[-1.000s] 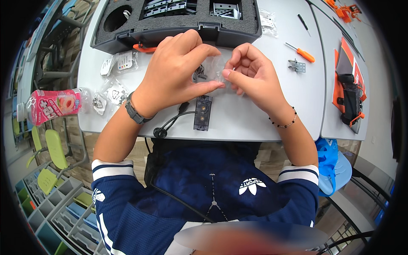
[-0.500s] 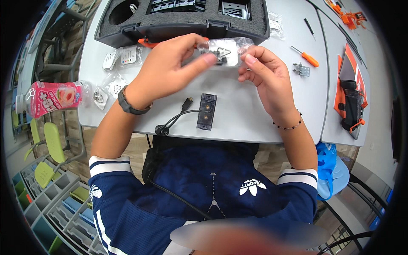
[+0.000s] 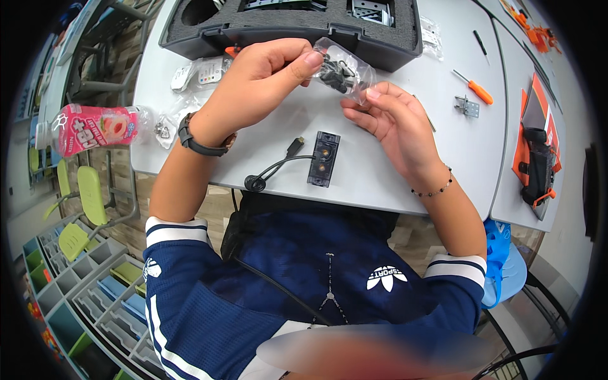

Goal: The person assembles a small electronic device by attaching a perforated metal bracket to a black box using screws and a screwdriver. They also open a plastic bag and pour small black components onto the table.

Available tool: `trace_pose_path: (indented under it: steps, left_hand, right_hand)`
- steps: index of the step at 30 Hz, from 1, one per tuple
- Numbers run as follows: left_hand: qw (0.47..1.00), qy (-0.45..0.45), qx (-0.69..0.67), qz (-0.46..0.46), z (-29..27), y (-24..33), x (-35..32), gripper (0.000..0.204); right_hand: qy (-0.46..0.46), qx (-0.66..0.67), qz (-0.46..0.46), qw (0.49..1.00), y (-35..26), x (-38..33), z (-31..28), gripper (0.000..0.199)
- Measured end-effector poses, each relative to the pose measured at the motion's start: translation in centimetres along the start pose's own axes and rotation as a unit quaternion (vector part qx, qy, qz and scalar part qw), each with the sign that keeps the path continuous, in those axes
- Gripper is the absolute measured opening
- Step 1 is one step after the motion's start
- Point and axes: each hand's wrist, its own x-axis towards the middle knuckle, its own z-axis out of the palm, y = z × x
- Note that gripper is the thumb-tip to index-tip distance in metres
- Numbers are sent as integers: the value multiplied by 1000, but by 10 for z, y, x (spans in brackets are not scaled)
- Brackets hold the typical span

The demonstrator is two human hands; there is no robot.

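Observation:
A small clear plastic bag (image 3: 344, 71) with small black parts inside hangs tilted between my two hands, above the table. My left hand (image 3: 269, 79) pinches its upper left edge between thumb and fingers. At the lower right corner, my right hand (image 3: 398, 120) grips the plastic between thumb and forefinger, its other fingers curled loosely below. Nearer to me on the table lies a dark rectangular module (image 3: 323, 159) with two brass-coloured round spots. Its black cable (image 3: 270, 170) is coiled to its left and ends in a small plug.
A foam-lined dark case (image 3: 380, 47) stands along the far side. Clear bags (image 3: 206, 73) and a pink-labelled bottle (image 3: 95, 130) lie at left. Toward the right are an orange-handled screwdriver (image 3: 480, 92), a metal bracket (image 3: 467, 106) and a black-and-orange device (image 3: 538, 164).
The bag has turned from lying level to a slant, and the black parts inside show more clearly. My left thumb now presses on its edge. The whole view has shifted slightly.

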Motion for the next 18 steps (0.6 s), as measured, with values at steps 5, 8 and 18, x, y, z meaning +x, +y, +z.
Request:
trace_pose_path:
  steps: [5, 8, 18]
  left_hand:
    - [1000, 9, 2, -13, 1, -2, -1, 33]
    - [999, -3, -1, -35, 0, -3, -1, 33]
    - [991, -75, 20, -109, -11, -17, 1, 30]
  right_hand:
    - [12, 26, 10, 1000, -2, 2, 2, 6]
    - [24, 14, 13, 1000, -5, 0, 3, 6]
    - [56, -102, 66, 991, -20, -2, -5, 21]
